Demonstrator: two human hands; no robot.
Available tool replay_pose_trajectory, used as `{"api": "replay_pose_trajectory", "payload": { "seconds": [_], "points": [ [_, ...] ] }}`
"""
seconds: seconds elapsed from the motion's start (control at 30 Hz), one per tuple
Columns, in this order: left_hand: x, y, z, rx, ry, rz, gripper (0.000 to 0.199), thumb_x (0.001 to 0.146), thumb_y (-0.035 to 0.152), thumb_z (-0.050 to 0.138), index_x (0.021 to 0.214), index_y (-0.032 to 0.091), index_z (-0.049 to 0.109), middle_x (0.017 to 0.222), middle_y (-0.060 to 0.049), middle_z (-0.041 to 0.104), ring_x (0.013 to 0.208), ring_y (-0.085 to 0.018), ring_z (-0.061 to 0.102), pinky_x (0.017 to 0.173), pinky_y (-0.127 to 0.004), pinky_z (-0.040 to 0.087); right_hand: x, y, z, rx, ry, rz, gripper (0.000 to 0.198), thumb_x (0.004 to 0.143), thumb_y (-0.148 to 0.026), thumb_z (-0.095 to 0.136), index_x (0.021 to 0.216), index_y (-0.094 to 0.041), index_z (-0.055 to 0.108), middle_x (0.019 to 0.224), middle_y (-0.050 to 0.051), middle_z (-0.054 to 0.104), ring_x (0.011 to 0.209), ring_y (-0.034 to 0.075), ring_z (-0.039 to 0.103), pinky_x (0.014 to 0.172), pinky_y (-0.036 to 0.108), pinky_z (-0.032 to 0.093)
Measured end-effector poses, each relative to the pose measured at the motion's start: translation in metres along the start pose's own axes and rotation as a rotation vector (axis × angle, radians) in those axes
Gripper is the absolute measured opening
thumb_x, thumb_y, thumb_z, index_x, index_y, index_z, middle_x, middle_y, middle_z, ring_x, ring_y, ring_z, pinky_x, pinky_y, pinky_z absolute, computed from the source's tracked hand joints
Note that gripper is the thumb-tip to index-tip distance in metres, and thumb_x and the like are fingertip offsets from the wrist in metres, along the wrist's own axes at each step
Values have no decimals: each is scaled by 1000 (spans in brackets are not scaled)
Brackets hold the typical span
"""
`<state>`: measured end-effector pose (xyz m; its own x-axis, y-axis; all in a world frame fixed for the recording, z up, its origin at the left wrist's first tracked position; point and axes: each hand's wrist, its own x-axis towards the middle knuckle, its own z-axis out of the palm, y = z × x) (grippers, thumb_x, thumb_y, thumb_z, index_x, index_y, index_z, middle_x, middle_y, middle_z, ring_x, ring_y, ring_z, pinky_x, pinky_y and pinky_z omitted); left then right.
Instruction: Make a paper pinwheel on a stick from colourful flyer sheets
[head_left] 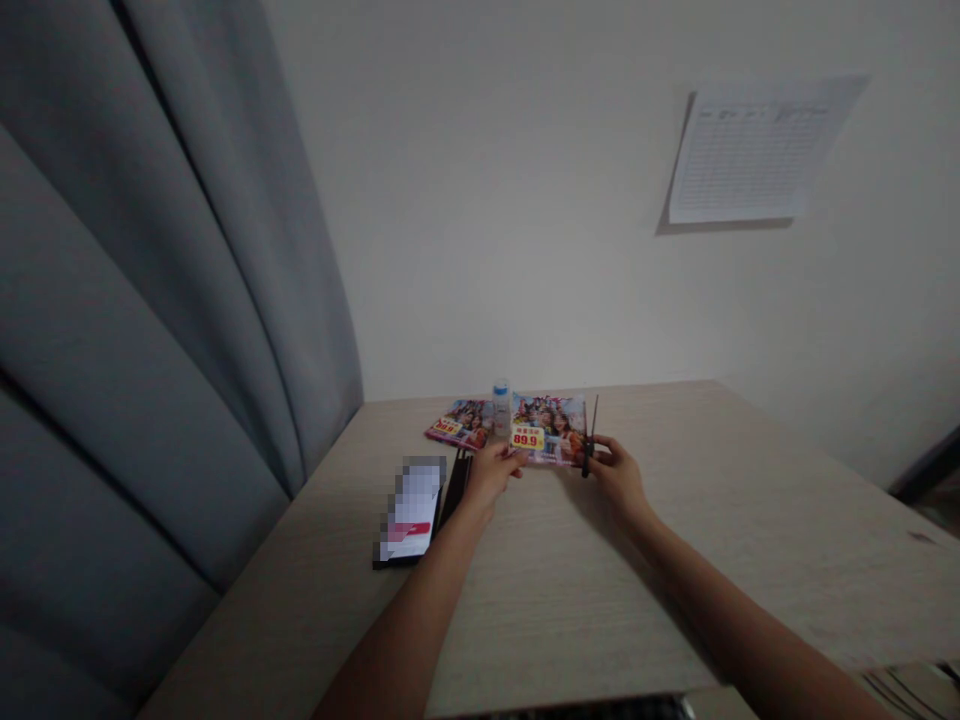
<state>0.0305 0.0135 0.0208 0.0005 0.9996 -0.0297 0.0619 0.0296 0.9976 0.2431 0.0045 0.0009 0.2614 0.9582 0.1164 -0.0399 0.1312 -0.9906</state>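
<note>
My left hand (491, 476) is closed on the lower left corner of a colourful printed flyer (559, 425) with a yellow "89.9" price label. The flyer is raised and faces me. At its right edge, my right hand (621, 478) grips a slim dark-handled tool (588, 458) whose thin pointed blade stands nearly upright. Whether the right fingers also pinch the flyer is hidden. Just behind my left hand stands a small clear bottle (501, 408) with a blue part near its top. A second, similar flyer (459, 423) lies left of the bottle.
On the wooden table (540, 600), a phone (412, 510) with a lit, blurred screen lies left of my left forearm. Beside it is a dark, narrow object (455, 485), partly covered by my hand. A grey curtain (172, 300) borders the left side. A printed sheet (750, 155) hangs on the wall.
</note>
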Motion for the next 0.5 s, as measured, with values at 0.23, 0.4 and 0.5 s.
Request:
{"api": "replay_pose_trajectory", "payload": {
  "seconds": [0.23,0.4,0.5],
  "points": [
    [2,1,-5,-79,78,16,34,66,43,78,84,15,70,71,-1,64,54,-8,51,42,-18,19,-11,-13,6,-85,-67,14,58,56,-53,84,98,-18,65,69,7,74,61,22,69,53,27,49],
    [1,-1,-3,-137,102,25,42,66,50,78,88,15,69,75,-1,65,57,-8,53,42,-17,20,-13,-12,8,-86,-93,55,57,56,-52,85,97,-18,66,70,9,75,58,22,67,50,27,47],
    [-1,-2,2,-161,81,13,47,67,55,76,91,15,69,82,-4,69,58,-8,56,42,-17,18,-11,-9,7,-63,-77,72,58,55,-50,85,98,-17,65,68,8,74,57,20,65,49,26,46]
  ]
}}
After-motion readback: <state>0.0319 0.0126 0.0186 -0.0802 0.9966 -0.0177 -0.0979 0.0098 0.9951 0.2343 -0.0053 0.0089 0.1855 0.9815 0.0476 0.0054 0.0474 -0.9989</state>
